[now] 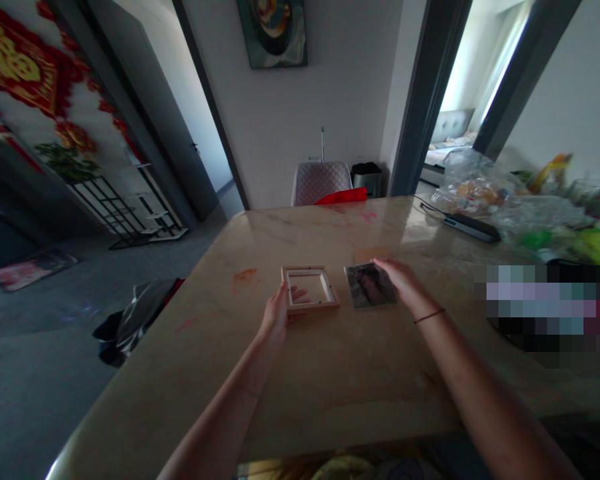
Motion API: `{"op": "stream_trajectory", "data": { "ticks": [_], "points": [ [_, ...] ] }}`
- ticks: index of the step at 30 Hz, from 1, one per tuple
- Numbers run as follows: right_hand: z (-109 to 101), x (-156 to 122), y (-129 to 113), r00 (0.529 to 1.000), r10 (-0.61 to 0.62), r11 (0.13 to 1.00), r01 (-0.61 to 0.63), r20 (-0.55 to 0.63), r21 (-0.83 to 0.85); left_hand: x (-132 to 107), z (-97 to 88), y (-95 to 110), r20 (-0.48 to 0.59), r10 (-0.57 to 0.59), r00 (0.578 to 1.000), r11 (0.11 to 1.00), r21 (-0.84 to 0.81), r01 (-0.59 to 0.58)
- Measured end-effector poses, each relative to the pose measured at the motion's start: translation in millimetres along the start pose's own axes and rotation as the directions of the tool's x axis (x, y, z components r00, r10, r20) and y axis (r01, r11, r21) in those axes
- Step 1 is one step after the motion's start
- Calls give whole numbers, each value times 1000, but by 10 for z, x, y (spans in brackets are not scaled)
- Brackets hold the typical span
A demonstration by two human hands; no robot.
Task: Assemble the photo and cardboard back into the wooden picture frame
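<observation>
Both forearms reach out over the pale marble table. The left hand pinches the left rail of a small wooden frame, thumb inside the opening and fingers along the outer edge. The frame lies flat near the table's middle. Just to its right, not touching it, lies a dark photo print. The right hand rests on the print's right edge, though motion blur hides whether the fingers grip it or only lie on it. Further off a black slim device lies beside crumpled plastic bags, and a quilted chair stands at the far edge.
</observation>
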State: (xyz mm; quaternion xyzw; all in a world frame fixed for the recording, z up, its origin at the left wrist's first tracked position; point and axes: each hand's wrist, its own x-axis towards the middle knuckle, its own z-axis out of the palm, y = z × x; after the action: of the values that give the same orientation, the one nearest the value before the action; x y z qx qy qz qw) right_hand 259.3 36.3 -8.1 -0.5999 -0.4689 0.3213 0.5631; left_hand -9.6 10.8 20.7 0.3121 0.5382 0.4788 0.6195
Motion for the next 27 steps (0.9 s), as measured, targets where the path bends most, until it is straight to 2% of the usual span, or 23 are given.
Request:
{"op": "stream_trajectory", "data": {
  "ticks": [2,6,9,14,19,23,27],
  "points": [
    [-13,11,-22,1000,-16,996,13,-26,-86,1,4,5,-4,-12,1000,1000,-4,12],
    [-29,-28,-101,997,46,982,-55,-55,-182,10,7,3,-4,-15,1000,1000,-23,15],
    [-28,-73,-143,993,99,981,-109,-70,-158,4,5,-2,12,-2,1000,1000,-18,2],
    [-28,-73,-99,989,126,987,-134,-83,-93,-14,8,-1,30,9,1000,1000,11,-9],
    [-26,-27,-27,996,69,997,-71,-65,-36,-9,8,-3,25,3,1000,1000,23,-3],
    [-35,-43,-54,996,57,996,-61,-75,-60,-8,6,-7,24,9,1000,1000,23,-9],
    [-50,-75,-65,997,74,985,-74,-4,-154,-18,12,1,19,8,1000,999,31,-8]
  ]
}}
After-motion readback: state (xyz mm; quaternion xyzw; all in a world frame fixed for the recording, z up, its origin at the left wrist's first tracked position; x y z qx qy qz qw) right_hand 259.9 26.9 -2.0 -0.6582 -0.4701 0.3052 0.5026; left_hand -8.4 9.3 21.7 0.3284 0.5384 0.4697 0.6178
